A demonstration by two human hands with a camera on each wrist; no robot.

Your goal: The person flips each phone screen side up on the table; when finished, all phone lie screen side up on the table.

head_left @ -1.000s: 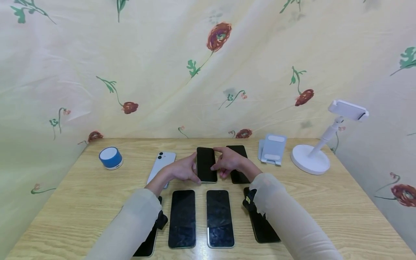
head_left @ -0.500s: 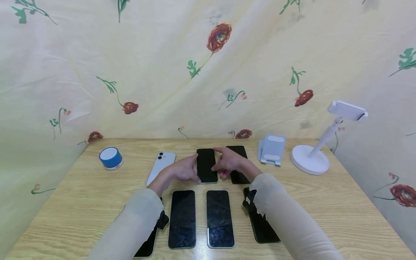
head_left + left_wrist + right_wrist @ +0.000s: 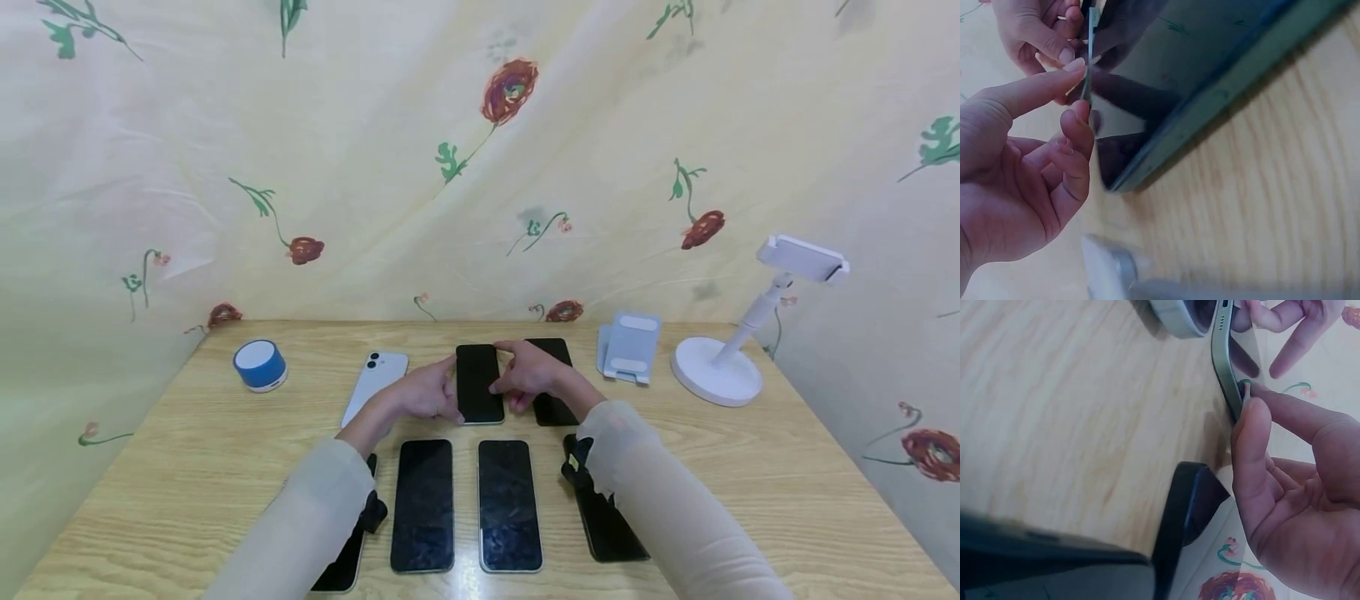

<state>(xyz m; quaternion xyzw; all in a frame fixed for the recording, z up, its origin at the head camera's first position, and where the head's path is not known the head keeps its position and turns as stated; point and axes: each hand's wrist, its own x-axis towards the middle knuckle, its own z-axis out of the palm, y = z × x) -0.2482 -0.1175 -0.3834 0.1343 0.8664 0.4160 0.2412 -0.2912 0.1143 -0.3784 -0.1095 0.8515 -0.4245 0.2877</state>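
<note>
A black-screened smartphone (image 3: 480, 385) lies in the middle of the back row on the wooden table. My left hand (image 3: 429, 390) holds its left edge, one finger near the top corner and another by the bottom corner. From the other side, my right hand (image 3: 528, 371) grips the right edge, a finger at the top corner. The right wrist view has thumb and finger pinching the light metal rim of the smartphone (image 3: 1225, 369). A white smartphone (image 3: 375, 383), camera side up, lies left of it, partly behind my left arm. A dark smartphone (image 3: 553, 408) lies partly under my right hand.
Several more smartphones form the front row, including two dark ones (image 3: 422, 505) (image 3: 510, 505) in the middle; the outer ones are partly behind my sleeves. A blue-and-white cylinder (image 3: 259, 365) stands back left. Right are a pale blue phone stand (image 3: 630, 346) and a white stand (image 3: 717, 371).
Both hands stay at the edges of the middle smartphone, with hardly any movement. The whole head view has shifted slightly.
</note>
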